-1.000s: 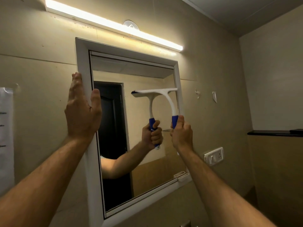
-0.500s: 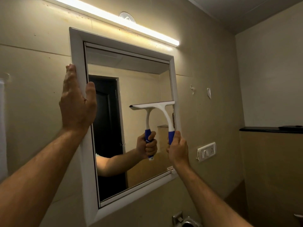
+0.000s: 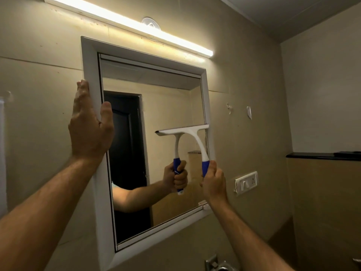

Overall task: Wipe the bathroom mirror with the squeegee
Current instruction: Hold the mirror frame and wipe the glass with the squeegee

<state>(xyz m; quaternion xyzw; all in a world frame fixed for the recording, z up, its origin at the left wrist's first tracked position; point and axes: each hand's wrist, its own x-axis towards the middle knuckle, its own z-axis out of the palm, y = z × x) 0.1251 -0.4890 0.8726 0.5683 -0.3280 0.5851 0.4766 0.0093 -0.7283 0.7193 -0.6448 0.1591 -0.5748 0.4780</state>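
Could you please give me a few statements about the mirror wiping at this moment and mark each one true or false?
1. The right hand grips the squeegee by its blue handle. True.
2. The left hand rests on the mirror's right frame edge. False: on the left edge.
3. The blade lies along the mirror's top edge. False: it sits about halfway down, at the right side.
4. The light bar above the mirror is on. True.

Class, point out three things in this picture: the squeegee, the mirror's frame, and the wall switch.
squeegee (image 3: 197, 139): head view, white neck below the blade.
mirror frame (image 3: 89, 61): head view, left white side, above the left hand.
wall switch (image 3: 246, 182): head view, centre of the white plate.
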